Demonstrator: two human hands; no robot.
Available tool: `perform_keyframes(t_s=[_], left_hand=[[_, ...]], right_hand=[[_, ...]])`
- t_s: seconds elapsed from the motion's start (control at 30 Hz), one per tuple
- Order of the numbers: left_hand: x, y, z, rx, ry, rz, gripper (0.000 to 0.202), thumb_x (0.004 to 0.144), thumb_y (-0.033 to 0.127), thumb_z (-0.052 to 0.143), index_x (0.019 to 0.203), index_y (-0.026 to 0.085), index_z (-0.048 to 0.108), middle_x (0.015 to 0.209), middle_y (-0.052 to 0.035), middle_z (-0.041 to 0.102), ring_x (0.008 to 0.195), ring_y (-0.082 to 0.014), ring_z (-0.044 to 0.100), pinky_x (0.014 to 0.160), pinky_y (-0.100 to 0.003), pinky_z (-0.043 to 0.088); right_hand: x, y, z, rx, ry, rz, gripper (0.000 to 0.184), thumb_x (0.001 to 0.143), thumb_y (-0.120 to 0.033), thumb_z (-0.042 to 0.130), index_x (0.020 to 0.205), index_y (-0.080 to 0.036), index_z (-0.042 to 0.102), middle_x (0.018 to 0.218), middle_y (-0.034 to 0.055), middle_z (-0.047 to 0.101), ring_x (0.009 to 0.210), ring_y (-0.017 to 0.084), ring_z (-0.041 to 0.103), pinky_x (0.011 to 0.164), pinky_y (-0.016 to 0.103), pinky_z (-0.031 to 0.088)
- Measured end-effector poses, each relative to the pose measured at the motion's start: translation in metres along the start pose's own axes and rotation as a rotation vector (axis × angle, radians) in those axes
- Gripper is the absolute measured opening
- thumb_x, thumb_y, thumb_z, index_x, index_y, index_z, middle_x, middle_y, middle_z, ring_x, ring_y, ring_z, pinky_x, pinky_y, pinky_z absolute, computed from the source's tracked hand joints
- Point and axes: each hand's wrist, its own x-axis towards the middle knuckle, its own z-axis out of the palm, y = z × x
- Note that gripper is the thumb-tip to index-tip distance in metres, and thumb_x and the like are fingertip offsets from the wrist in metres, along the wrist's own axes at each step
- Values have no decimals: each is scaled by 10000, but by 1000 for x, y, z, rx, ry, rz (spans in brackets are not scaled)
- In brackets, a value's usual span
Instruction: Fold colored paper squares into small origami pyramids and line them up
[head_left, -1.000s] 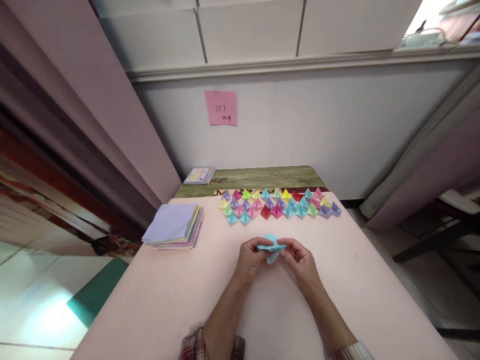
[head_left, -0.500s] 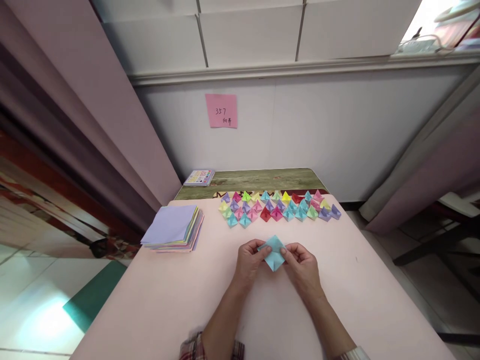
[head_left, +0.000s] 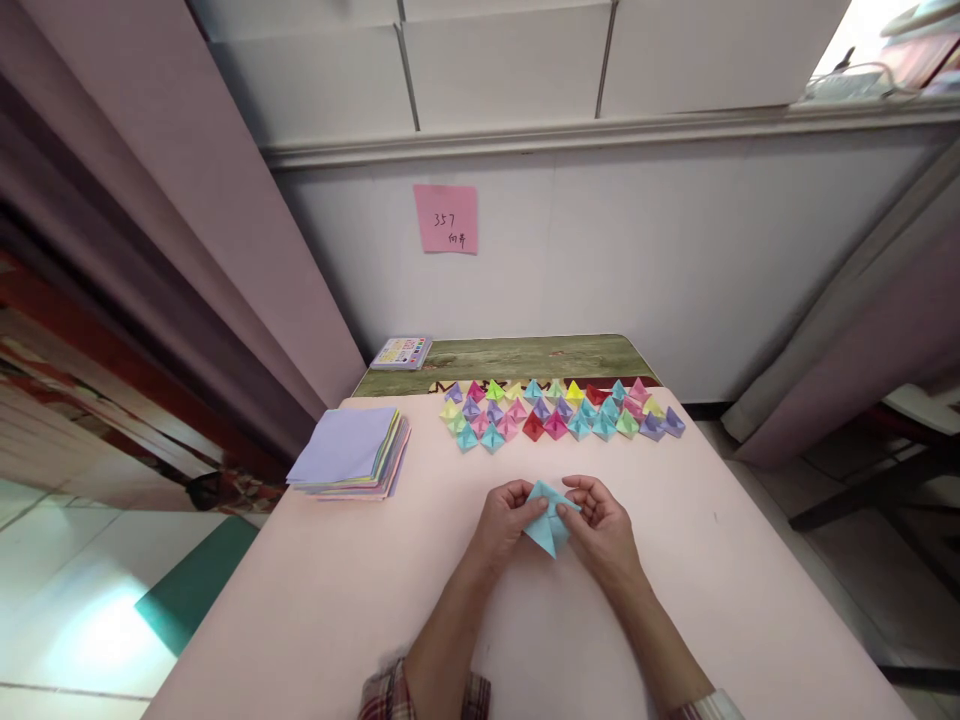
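A light-blue folded paper is held above the table, tilted, with one point aimed down toward me. My left hand pinches its left side, thumb on top and fingers behind. At the right side, the thumb of my right hand presses on the paper near its middle, while the fingers of that hand curl beside the edge. Beyond my hands lie rows of small folded paper pieces in several colours, each with a raised point.
On the left stands a stack of coloured paper sheets, lilac on top. A booklet lies at the back left on a green wood-patterned surface. A pink note with handwriting is stuck to the wall. The pink tabletop spans the front.
The light-blue paper has turned and tilted, its lower point now a larger flap. My right thumb has moved inward over the paper, and the right fingers have lifted off its edge.
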Motion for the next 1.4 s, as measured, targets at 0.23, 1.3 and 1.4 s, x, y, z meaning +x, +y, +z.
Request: perform_keyframes(t_s=[0.23, 1.3, 1.4], left_hand=[[1, 0, 4, -145, 199, 99, 249, 636, 302, 814, 762, 136, 677, 686, -11, 676, 596, -110, 570, 610, -227, 441], [-3, 0, 4, -509, -182, -244, 198, 724, 146, 706, 919, 110, 694, 849, -87, 703, 766, -177, 648, 793, -299, 461], [-3, 1, 5, -494, -168, -278, 185, 718, 160, 716, 895, 111, 697, 806, -78, 701, 715, -168, 641, 743, -288, 460]], right_hand=[[-3, -5, 6, 48, -170, 130, 392, 724, -495, 752, 951, -196, 641, 779, 36, 644, 669, 167, 590, 624, 281, 485], [-1, -15, -5, 13, -79, -74, 306, 811, -471, 626, 951, -208, 698, 1209, 98, 609, 1074, 276, 566, 868, 377, 483], [-2, -17, -5, -73, -104, -123, 287, 802, -487, 645, 847, -208, 697, 1241, 98, 580, 1151, 293, 514, 907, 380, 459]])
